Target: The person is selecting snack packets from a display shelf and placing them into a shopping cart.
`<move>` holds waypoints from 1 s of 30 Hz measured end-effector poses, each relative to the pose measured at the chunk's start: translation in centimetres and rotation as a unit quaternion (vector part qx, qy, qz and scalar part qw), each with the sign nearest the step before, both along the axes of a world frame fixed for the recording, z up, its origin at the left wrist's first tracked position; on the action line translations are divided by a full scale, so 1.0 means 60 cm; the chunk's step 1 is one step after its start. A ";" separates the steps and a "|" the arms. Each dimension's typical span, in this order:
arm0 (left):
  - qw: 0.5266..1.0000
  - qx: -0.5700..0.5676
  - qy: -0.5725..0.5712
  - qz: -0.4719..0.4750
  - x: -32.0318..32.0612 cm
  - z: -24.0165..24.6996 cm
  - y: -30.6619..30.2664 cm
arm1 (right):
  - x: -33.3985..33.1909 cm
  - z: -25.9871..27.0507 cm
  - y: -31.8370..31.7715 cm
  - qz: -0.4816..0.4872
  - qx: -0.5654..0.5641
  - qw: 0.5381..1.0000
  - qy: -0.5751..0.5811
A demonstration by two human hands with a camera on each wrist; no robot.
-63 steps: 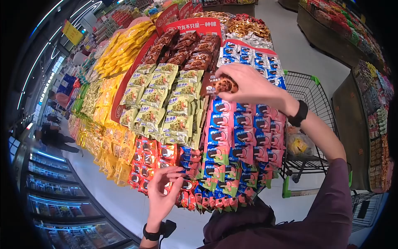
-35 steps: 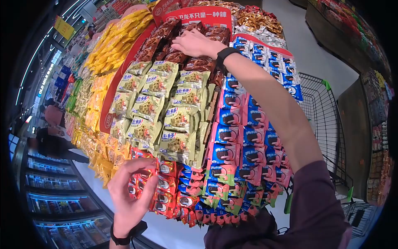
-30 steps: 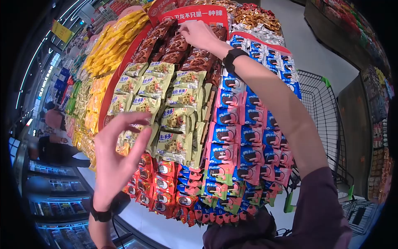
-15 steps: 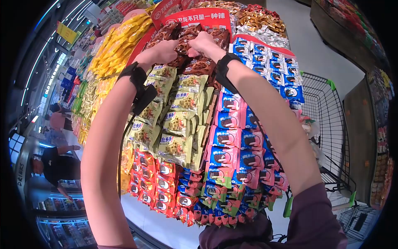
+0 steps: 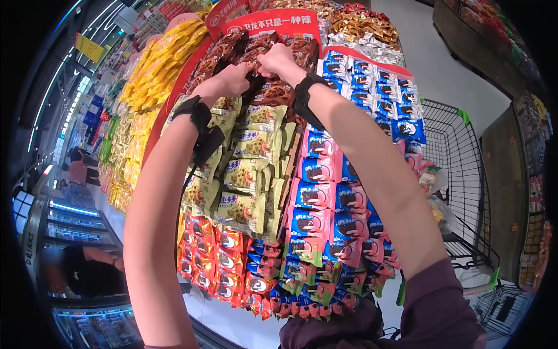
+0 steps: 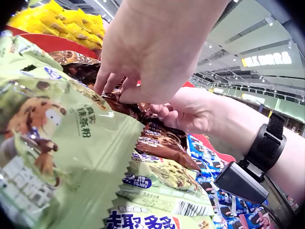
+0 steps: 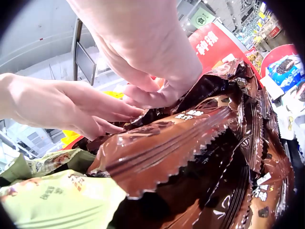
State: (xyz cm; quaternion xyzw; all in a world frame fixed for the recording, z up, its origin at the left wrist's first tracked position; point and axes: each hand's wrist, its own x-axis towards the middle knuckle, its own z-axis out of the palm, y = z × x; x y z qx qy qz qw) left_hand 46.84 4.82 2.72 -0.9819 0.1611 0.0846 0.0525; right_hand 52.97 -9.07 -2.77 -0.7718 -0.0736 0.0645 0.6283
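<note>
In the head view both my hands meet over the brown cookie packets [image 5: 273, 93] at the back of the display. My left hand [image 5: 235, 78] is on the left, its fingers curled at a brown packet's edge. Close beside it, my right hand [image 5: 278, 61] bends its fingers down onto the same packets. The left wrist view shows the fingertips of both hands meeting at a crumpled brown packet [image 6: 164, 143]. From the right wrist, a shiny brown packet [image 7: 162, 148] with a serrated edge lies just below the fingers. Green cookie packets [image 5: 256, 142] sit in front.
Blue-and-pink cookie packets [image 5: 314, 198] fill the right, red ones [image 5: 229, 262] the front. Yellow bags [image 5: 165, 55] are heaped at the left behind a red divider. A red sign [image 5: 279, 23] stands behind. A wire shopping cart [image 5: 453, 139] is at the right.
My right hand went from holding a brown packet over the blue-and-pink rows back to the brown pile. My left hand rose from the front rows and joined it there.
</note>
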 end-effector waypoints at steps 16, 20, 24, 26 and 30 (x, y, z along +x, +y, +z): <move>0.994 -0.044 0.065 0.071 -0.018 0.005 0.004 | -0.010 -0.008 -0.021 0.096 0.017 0.994 0.056; 0.994 -0.017 0.078 0.070 -0.014 0.004 0.001 | -0.019 -0.009 -0.018 0.116 0.013 0.992 0.050; 0.995 -0.038 0.070 0.062 -0.024 0.004 -0.001 | -0.013 0.001 -0.018 0.081 -0.033 0.996 0.007; 0.995 0.010 0.070 0.069 -0.028 0.007 -0.010 | -0.004 0.000 -0.020 0.037 -0.028 0.998 -0.033; 0.994 0.006 0.083 0.075 -0.033 0.003 -0.018 | 0.013 -0.004 -0.016 0.032 -0.023 0.999 -0.025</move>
